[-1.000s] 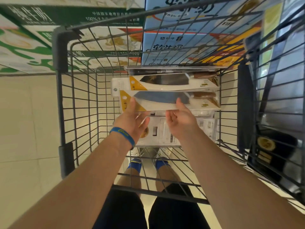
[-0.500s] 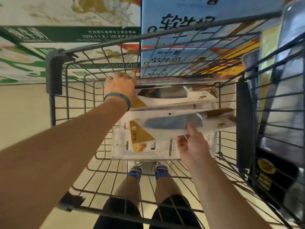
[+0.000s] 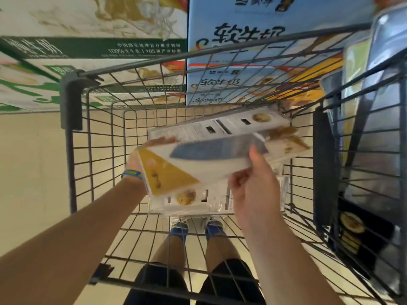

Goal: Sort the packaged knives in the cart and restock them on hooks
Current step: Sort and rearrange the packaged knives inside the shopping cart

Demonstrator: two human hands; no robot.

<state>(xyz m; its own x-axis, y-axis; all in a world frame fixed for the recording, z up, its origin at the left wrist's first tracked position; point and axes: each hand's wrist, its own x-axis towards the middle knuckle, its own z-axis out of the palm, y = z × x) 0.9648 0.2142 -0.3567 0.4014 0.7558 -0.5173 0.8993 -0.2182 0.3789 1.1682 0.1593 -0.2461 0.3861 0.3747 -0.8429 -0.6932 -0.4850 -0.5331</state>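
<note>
bright, even light — motion blur, warped edges

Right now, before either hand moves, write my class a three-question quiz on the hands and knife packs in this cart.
1. True or false: the right hand pinches the white card knife pack with a yellow corner.
2. The white knife pack turned print side up is held by: A the left hand; B a hook; C nothing, as it lies on the floor tiles.
3. Fill in: the fabric wristband on the left arm is ___.
Key: 1 true; 2 A; 3 blue.
</note>
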